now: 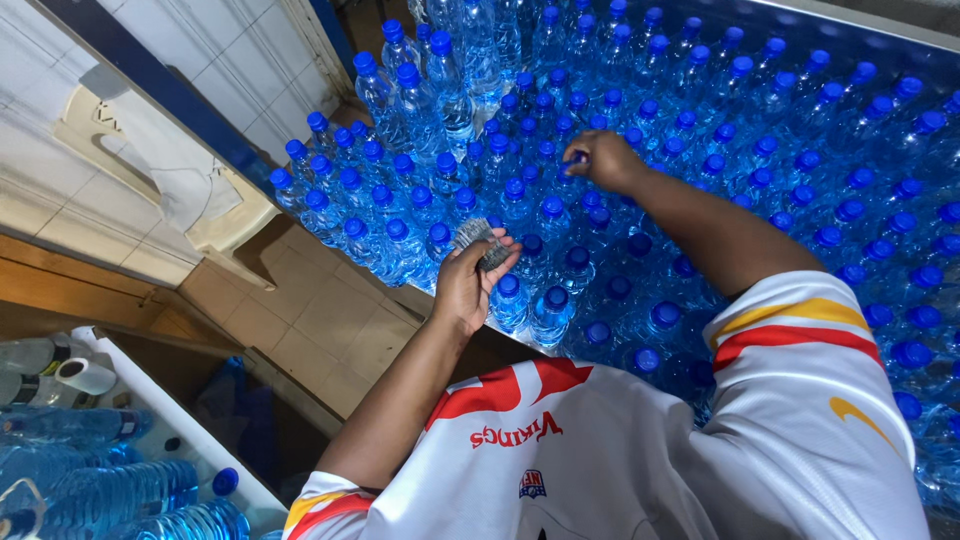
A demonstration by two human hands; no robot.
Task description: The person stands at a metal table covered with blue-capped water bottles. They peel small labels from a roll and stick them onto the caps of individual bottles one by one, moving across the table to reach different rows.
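My left hand [470,285], centre of the frame: fingers curled and pressed around a small stack of grey shrink bands [478,240], thumb and fingertips pinching its lower end. The stack sits just above the caps in the front rows.

My right hand [603,160], upper centre: fingertips bunched together, pinching the blue cap [576,158] of one upright bottle. Cannot tell whether a band lies between fingers and cap.

Around both hands: a dense field of clear water bottles [760,150] with blue caps, standing upright and touching, filling the upper and right parts of the frame.

Outward: white tiled wall [230,60] at upper left, tan tiled floor [300,310] below it. Lower left: more bottles lying on their sides [110,495] beside a white roll of tape [85,375].
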